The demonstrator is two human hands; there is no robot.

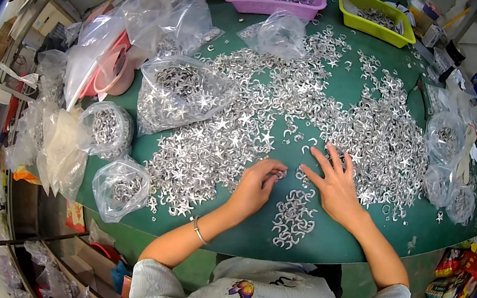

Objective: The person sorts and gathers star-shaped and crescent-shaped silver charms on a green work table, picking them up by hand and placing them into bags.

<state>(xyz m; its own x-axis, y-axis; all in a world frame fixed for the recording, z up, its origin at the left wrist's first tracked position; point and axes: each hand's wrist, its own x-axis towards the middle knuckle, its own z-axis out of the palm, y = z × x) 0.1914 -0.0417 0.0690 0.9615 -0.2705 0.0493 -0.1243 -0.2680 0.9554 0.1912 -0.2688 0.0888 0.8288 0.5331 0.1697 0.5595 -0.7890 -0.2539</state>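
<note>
My left hand [254,186], with a bracelet on its wrist, is closed, with thumb and fingertips together around small silver metal pieces [282,173]. Their exact shape is partly hidden by the fingers. Across from it, my right hand [336,192] lies palm down with its fingers spread; the fingertips reach the edge of a heap of crescent-shaped silver pieces [384,153]. Between my forearms lies a small group of similar curved pieces [293,219]. A larger heap with star-shaped pieces [202,159] spreads to the left of my left hand.
Clear plastic bags of metal pieces [181,99] line the left of the green table [225,234]. At the far side stand a purple basin [273,10] and a yellow-green basin [375,32]. More bags [445,141] sit at the right edge. A pink container [116,76] stands left.
</note>
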